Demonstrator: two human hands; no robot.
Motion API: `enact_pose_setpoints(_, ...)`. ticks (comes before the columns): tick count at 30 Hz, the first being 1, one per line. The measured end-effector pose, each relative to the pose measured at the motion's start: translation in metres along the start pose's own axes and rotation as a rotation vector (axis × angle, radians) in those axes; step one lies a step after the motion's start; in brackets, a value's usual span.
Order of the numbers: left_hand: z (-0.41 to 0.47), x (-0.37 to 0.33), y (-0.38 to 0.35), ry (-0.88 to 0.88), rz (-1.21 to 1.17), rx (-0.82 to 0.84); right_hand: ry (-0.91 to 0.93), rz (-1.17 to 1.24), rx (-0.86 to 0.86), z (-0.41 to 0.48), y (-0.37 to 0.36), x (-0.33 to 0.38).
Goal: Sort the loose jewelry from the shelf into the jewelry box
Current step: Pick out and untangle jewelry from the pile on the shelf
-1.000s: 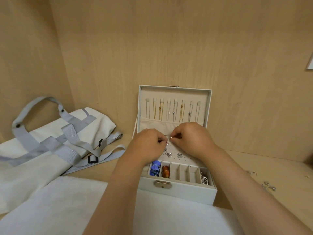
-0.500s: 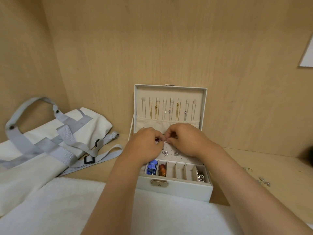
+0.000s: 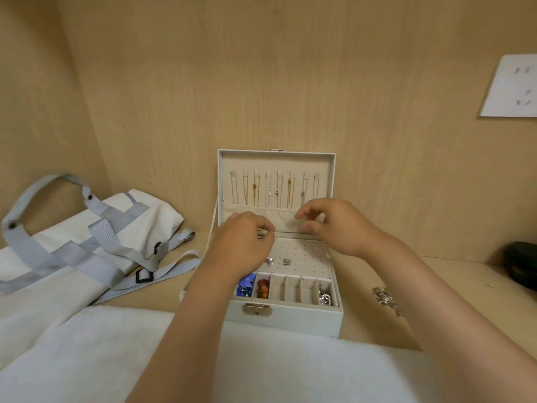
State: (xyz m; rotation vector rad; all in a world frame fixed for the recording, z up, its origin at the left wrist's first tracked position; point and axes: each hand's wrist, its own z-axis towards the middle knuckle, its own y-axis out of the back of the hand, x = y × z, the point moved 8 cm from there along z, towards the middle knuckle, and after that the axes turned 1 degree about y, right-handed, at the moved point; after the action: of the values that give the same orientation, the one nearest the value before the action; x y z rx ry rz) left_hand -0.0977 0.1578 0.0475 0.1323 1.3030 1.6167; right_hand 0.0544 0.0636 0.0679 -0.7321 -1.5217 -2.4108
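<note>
The white jewelry box (image 3: 283,317) stands open on the wooden shelf, with several necklaces (image 3: 274,187) hanging in its upright lid. Two silver stud earrings (image 3: 278,261) sit on the perforated earring panel. The front compartments hold a blue piece (image 3: 247,283), an amber piece (image 3: 263,287) and a silver piece (image 3: 325,296). My left hand (image 3: 242,248) hovers over the panel's back left corner and pinches a tiny silver earring (image 3: 273,235) at its fingertips. My right hand (image 3: 331,225) is just right of it, above the panel, thumb and forefinger apart and holding nothing. Loose silver jewelry (image 3: 386,298) lies on the shelf right of the box.
A white tote bag with grey straps (image 3: 87,237) lies to the left. A white towel (image 3: 261,365) covers the shelf front. A dark round object (image 3: 521,266) sits at the far right. A white sheet (image 3: 511,85) hangs on the back wall.
Both hands were pinched together on the small earring over the panel. My right hand has since let go and drawn away to the right; my left hand stays with the earring.
</note>
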Motion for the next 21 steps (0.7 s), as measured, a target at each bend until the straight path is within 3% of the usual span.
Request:
enact_pose_setpoints(7,-0.009,-0.088,-0.025,-0.186,-0.095,0.043,-0.102,-0.149,0.088,-0.061,0.048,-0.069)
enact_pose_setpoints(12,-0.012,-0.151,-0.074,-0.262,-0.064,0.241,-0.197,-0.172,0.207,-0.099,0.047,-0.104)
enact_pose_setpoints(16,-0.012,-0.165,-0.116,-0.235,0.052,0.419,-0.227,-0.114,0.234,-0.108,0.046,-0.12)
enact_pose_setpoints(21,-0.012,-0.158,-0.138,-0.225,0.143,0.469,-0.203,-0.03,0.262,-0.104,0.038,-0.129)
